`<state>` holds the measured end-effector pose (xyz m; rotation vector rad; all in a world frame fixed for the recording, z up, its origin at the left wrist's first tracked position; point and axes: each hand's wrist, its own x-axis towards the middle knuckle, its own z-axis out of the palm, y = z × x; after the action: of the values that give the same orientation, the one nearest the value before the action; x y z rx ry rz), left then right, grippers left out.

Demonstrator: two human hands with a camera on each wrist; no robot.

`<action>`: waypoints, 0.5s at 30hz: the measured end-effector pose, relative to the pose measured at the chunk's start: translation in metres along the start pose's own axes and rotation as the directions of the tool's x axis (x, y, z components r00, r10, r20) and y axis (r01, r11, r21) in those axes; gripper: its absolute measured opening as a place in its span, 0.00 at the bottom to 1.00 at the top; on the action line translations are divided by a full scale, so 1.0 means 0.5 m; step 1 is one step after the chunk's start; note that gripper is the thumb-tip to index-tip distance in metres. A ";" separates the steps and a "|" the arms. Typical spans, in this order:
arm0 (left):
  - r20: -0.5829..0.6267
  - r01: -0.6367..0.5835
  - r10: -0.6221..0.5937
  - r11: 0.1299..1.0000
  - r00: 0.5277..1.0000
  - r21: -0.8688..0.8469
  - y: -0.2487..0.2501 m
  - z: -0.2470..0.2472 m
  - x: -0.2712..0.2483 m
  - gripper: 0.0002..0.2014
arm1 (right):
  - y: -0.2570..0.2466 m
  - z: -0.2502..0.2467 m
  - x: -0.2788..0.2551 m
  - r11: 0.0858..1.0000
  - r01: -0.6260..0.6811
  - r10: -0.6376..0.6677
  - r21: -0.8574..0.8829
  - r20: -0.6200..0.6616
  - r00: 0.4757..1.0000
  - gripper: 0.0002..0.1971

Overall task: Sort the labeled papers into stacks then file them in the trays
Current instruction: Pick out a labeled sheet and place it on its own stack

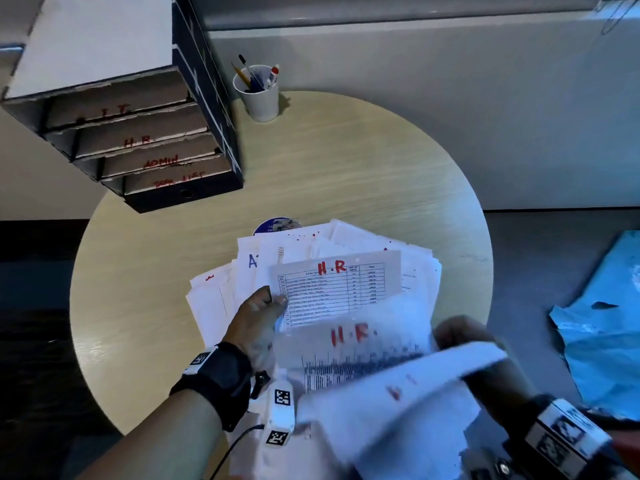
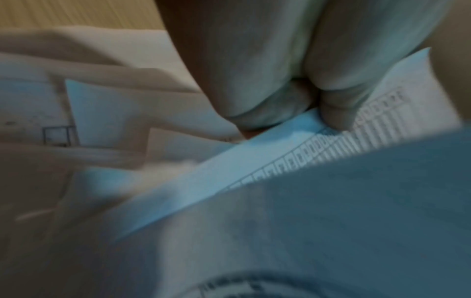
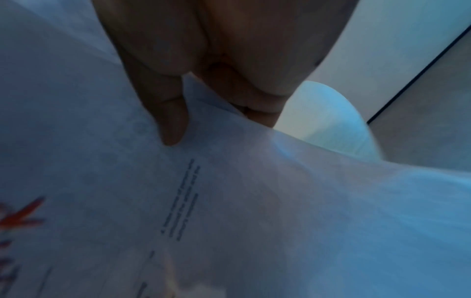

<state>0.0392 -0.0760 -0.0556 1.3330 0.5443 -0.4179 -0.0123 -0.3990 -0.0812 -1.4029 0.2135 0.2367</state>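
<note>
Hands pinch paper edges: left hand an H.R sheet, right hand a lifted sheet.

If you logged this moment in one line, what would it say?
phase: sorting | left hand: pinches H.R. sheet | right hand: grips blurred sheet | trays: not yet filed

black wrist strap and white tagged camera block on bare left forearm, black cable trailing
</note>
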 end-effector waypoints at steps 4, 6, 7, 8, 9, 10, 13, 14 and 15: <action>0.196 -0.026 0.022 0.999 0.980 0.020 0.001 0.000 -0.015 0.13 | -0.014 0.026 0.022 0.982 -0.151 0.146 -0.115 -0.056 0.988 0.26; 0.260 0.004 -0.010 1.000 0.966 0.024 -0.004 0.000 -0.023 0.17 | -0.018 0.038 0.030 0.959 -0.236 0.224 -0.159 -0.089 0.971 0.17; 0.261 0.014 -0.021 1.000 0.965 0.026 -0.008 -0.003 -0.024 0.17 | -0.016 0.039 0.029 0.949 -0.255 0.238 -0.188 -0.106 0.965 0.14; 0.258 0.030 -0.037 0.999 0.965 0.032 -0.009 -0.002 -0.025 0.16 | -0.013 0.039 0.029 0.937 -0.269 0.246 -0.222 -0.128 0.961 0.13; 0.229 0.054 -0.058 0.998 0.972 0.027 -0.012 -0.003 -0.021 0.16 | -0.013 0.040 0.028 0.931 -0.280 0.252 -0.236 -0.139 0.958 0.15; 0.200 0.075 -0.076 0.997 0.977 0.014 -0.014 -0.002 -0.022 0.17 | -0.020 0.042 0.027 0.928 -0.298 0.267 -0.225 -0.159 0.951 0.17; 0.169 0.188 -0.168 0.975 0.971 -0.115 -0.017 0.010 -0.031 0.14 | -0.046 0.060 0.038 0.952 -0.280 0.243 -0.125 -0.250 0.937 0.11; 0.176 0.211 -0.189 0.971 0.966 -0.114 -0.021 0.016 -0.035 0.12 | -0.055 0.069 0.045 0.955 -0.281 0.243 -0.095 -0.292 0.925 0.08; 0.199 0.204 -0.183 0.975 0.963 -0.089 -0.029 0.020 -0.033 0.09 | -0.063 0.080 0.051 0.961 -0.272 0.241 -0.058 -0.307 0.920 0.06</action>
<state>0.0186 -0.0890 -0.0559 1.1247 0.5320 -0.6606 0.0216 -0.3635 -0.0526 -1.5068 0.6468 0.2540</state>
